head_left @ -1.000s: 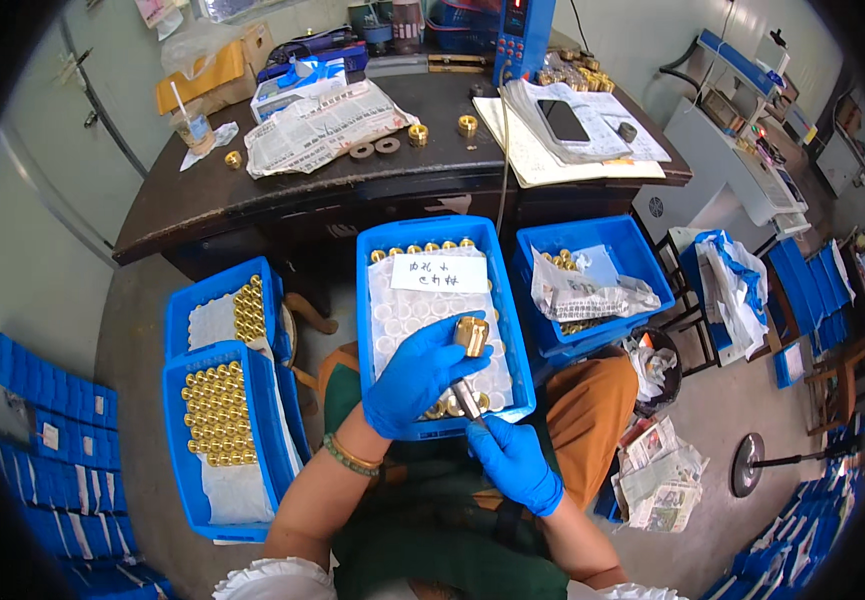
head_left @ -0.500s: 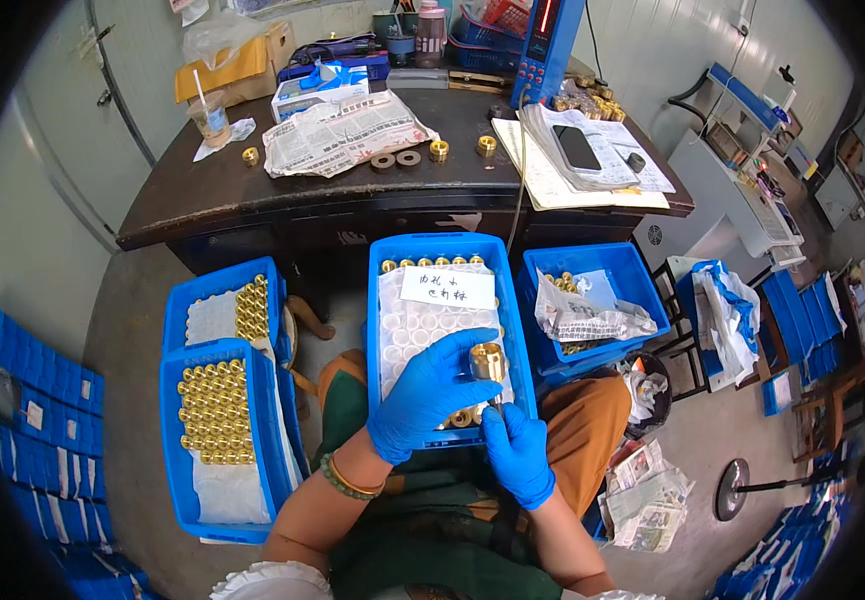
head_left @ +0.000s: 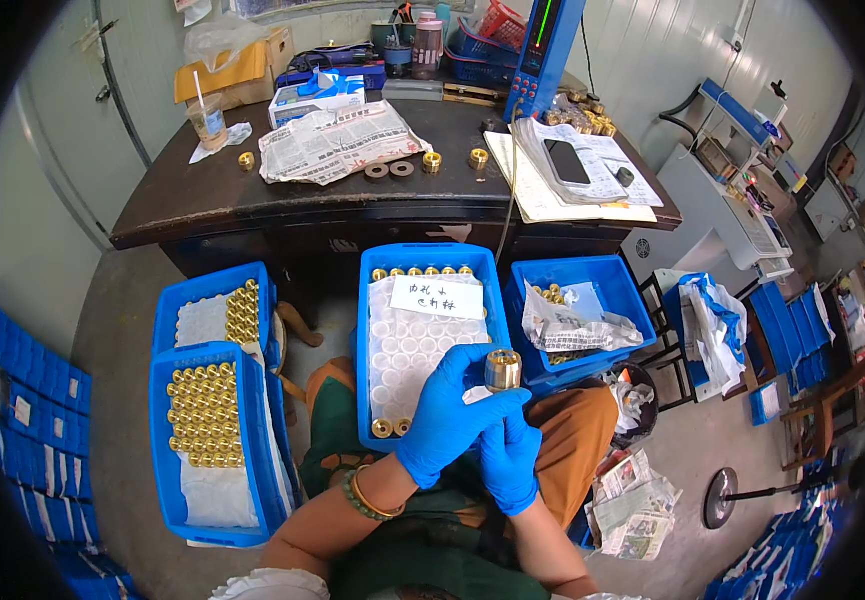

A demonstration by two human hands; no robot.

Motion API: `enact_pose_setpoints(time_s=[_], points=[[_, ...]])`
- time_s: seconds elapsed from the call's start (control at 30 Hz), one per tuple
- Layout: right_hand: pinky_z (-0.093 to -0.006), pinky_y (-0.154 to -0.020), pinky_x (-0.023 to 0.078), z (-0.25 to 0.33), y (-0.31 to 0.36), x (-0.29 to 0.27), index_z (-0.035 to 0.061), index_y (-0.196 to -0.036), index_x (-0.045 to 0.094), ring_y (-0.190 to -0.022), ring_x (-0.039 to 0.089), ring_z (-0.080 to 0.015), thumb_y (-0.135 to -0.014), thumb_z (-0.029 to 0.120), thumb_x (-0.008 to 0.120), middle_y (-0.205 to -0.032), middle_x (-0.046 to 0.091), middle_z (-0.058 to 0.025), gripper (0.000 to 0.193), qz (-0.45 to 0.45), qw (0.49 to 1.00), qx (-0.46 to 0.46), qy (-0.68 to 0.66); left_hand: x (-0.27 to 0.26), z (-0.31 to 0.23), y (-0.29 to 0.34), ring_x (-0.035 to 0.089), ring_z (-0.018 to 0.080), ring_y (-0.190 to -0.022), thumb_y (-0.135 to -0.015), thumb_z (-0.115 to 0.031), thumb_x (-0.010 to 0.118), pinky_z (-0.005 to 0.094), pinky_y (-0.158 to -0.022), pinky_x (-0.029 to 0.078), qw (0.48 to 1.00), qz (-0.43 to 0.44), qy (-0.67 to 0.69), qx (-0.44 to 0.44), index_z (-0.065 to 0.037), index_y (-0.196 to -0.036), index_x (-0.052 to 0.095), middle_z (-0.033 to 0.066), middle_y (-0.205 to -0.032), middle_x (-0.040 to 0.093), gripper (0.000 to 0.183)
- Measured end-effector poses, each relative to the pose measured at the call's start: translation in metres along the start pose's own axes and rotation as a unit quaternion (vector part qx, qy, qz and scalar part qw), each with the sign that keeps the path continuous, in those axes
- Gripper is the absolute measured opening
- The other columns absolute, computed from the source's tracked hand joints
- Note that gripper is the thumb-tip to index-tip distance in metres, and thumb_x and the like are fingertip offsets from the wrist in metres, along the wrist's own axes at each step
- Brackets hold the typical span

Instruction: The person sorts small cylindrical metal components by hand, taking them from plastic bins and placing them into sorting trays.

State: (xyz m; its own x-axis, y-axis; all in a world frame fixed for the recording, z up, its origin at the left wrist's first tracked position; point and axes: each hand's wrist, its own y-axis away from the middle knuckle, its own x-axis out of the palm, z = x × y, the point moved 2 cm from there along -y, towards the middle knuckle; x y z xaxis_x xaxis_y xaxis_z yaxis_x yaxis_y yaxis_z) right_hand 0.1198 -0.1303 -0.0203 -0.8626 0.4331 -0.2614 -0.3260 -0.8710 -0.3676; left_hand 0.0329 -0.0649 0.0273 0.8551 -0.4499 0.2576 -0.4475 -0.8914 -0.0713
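My left hand [head_left: 452,420], in a blue glove, pinches a brass bushing [head_left: 502,370] between thumb and fingers, its open end tilted up. Just below, my gloved right hand [head_left: 508,462] is closed and pressed close under the left thumb. It grips the metal rod-like tool seen beneath the bushing a moment ago, now hidden by my fingers. Both hands are over the near right corner of a blue crate [head_left: 364,345] lined with a white tray of round pockets [head_left: 407,350]. A handwritten card [head_left: 438,297] lies on that tray, and brass bushings stand along its far and near rows.
Two blue crates at left hold brass bushings [head_left: 204,415]; another blue crate [head_left: 617,290] at right holds newspaper and bushings. Behind, a dark desk [head_left: 202,200] bears a blue column gauge [head_left: 542,60] with a cable [head_left: 512,190], a phone [head_left: 566,162], papers and loose rings.
The bushing and both hands have moved slightly right, and my left thumb now covers the metal rod. The gauge's lit bar has turned from red to green. The whole view has shifted slightly.
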Motion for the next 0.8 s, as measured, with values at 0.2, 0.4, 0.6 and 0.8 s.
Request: enact_pose_setpoints(time_s=[0.2, 0.4, 0.6, 0.8], points=[[-0.0331, -0.069, 0.042, 0.023, -0.001, 0.003, -0.0023, -0.089, 0.058, -0.078, 0.054, -0.0230, -0.077, 0.003, 0.050, -0.086, 0.057, -0.0147, 0.016, -0.019, 0.994, 0.073, -0.075, 0.013, -0.006, 0.013, 0.050, 0.0152, -0.095, -0.084, -0.019, 0.051, 0.0281, -0.084, 0.041, 0.990, 0.076, 0.122, 0.001, 0.001, -0.123, 0.037, 0.0105, -0.110, 0.050, 0.046], [-0.0318, -0.060, 0.044, 0.031, 0.005, -0.002, 0.0005, -0.088, 0.058, -0.066, 0.057, -0.0244, -0.076, 0.006, 0.053, -0.076, 0.059, -0.0154, 0.014, -0.051, 0.997, 0.042, -0.034, 0.018, -0.026, 0.025, 0.043, 0.0188, -0.107, -0.089, -0.024, 0.036, 0.0310, -0.095, 0.033, 0.991, 0.070, 0.108, 0.023, 0.002, -0.128, 0.027, 0.0140, -0.120, 0.043, 0.047], [-0.0291, -0.047, 0.043, 0.026, 0.007, 0.000, 0.0007, -0.074, 0.058, -0.052, 0.058, -0.0208, -0.075, 0.011, 0.059, -0.064, 0.059, -0.0149, 0.010, -0.038, 0.997, 0.009, -0.070, 0.023, -0.020, 0.029, 0.042, 0.0162, -0.107, -0.072, 0.004, 0.059, 0.0300, -0.091, 0.036, 0.990, 0.042, 0.131, 0.026, -0.002, -0.129, 0.027, 0.0098, -0.118, 0.041, 0.066], [-0.0296, -0.049, 0.044, 0.019, 0.010, -0.001, -0.0003, -0.078, 0.058, -0.053, 0.058, -0.0218, -0.075, 0.011, 0.058, -0.065, 0.059, -0.0155, 0.012, -0.019, 0.996, 0.044, -0.080, 0.022, -0.016, 0.030, 0.044, 0.0171, -0.105, -0.074, -0.003, 0.061, 0.0297, -0.091, 0.035, 0.992, 0.062, 0.094, 0.051, -0.003, -0.131, 0.022, 0.0112, -0.120, 0.040, 0.069]])
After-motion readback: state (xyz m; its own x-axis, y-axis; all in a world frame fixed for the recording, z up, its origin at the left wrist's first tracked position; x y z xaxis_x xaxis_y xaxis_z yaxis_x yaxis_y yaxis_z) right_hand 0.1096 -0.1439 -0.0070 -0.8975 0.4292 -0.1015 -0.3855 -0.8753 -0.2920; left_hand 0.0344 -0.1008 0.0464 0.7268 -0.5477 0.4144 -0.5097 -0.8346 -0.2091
